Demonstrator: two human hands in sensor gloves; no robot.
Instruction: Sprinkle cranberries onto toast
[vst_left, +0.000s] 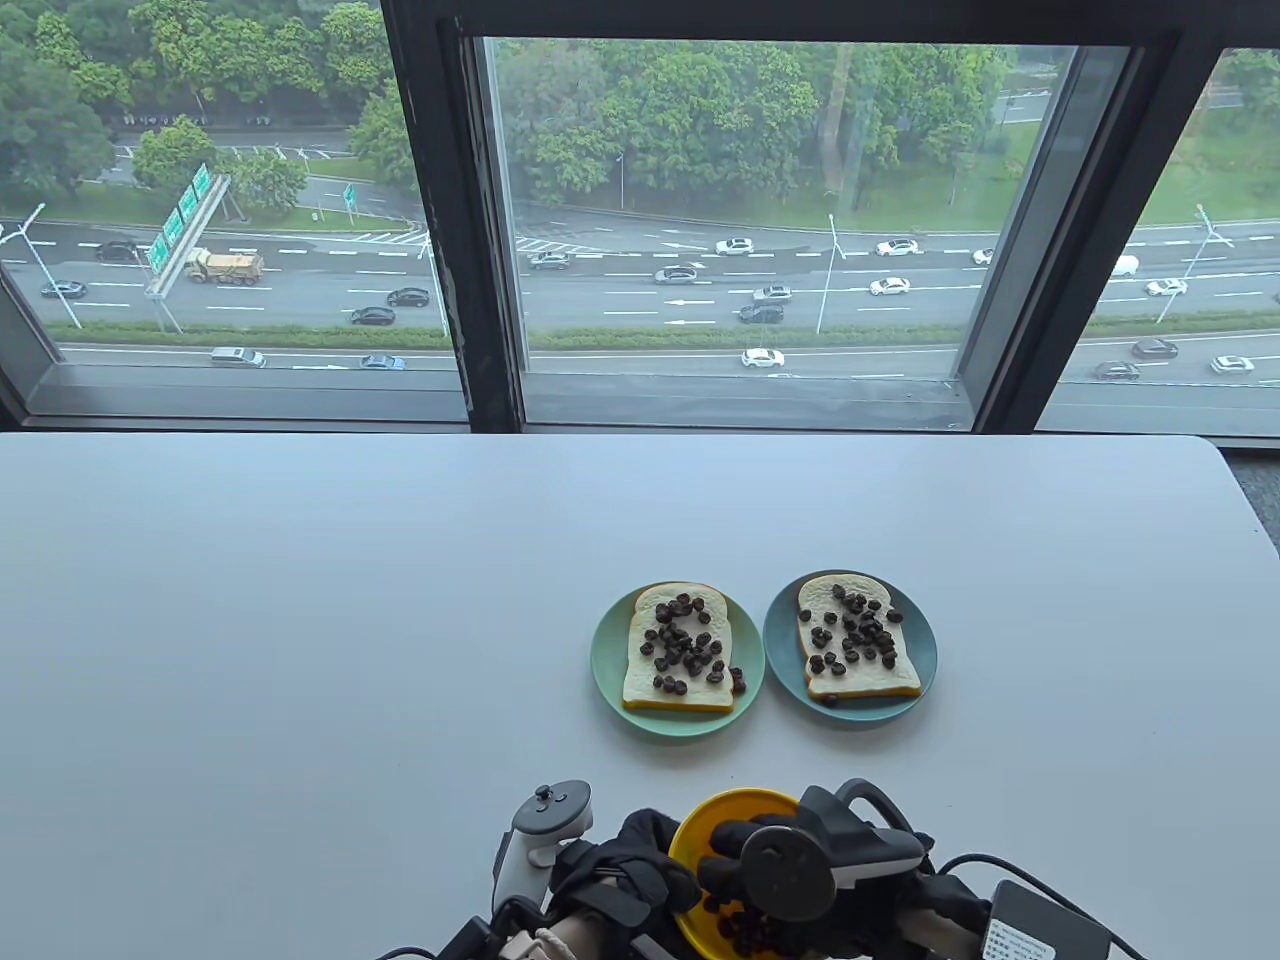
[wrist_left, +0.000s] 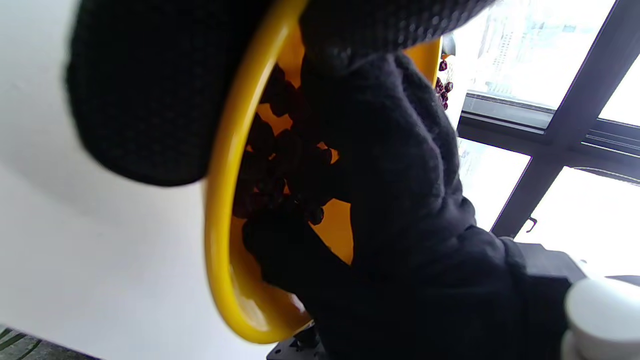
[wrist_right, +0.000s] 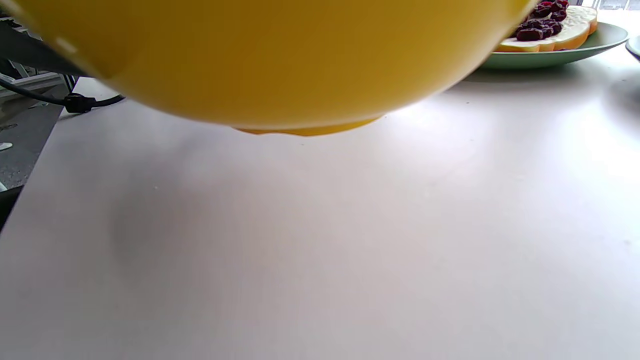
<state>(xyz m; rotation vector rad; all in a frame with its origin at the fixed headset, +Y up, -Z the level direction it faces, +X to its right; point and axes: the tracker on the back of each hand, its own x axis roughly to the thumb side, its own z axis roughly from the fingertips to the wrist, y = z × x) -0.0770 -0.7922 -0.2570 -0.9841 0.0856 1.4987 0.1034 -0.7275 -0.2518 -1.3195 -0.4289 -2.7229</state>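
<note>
My left hand (vst_left: 610, 870) grips the rim of a yellow bowl (vst_left: 735, 802) at the table's near edge. The right wrist view shows the bowl's underside (wrist_right: 300, 60) lifted off the table. My right hand (vst_left: 735, 860) reaches into the bowl. In the left wrist view its fingers (wrist_left: 380, 150) and thumb close among dark cranberries (wrist_left: 280, 150). One toast slice (vst_left: 680, 650) lies on a green plate (vst_left: 610, 680) and another (vst_left: 855, 640) on a blue plate (vst_left: 925, 640). Both slices are dotted with cranberries.
The white table (vst_left: 300, 650) stretches left and back to a large window (vst_left: 720, 230). A black box with cables (vst_left: 1040, 920) sits at the near right edge. A few cranberries lie off the toast on both plates.
</note>
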